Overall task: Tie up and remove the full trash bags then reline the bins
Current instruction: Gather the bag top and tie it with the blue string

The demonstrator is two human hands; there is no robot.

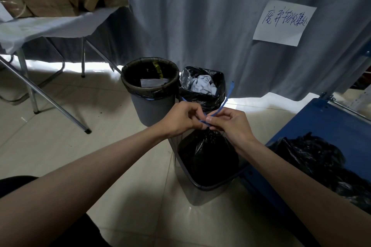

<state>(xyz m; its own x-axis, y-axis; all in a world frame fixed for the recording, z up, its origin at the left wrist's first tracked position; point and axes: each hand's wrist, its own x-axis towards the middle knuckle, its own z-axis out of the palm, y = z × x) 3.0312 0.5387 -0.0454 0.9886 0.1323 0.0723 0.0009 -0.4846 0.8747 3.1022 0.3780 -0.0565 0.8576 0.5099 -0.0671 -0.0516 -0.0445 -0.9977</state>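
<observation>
Both hands (181, 118) (230, 123) pinch blue drawstring (225, 98) (crossed) — bag (206, 158) gathered.

The room is sitting in dim light, with daylight leaking in under the grey curtain (200, 16) and glaring white on the tiled floor (70, 106). Black trash bags (208, 158) are losing detail in shadow. Wide-angle distortion is bending the edges.

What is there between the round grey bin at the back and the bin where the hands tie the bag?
In the head view, the left hand and bare floor tiles lie between the round grey bin and the near bin.
</observation>
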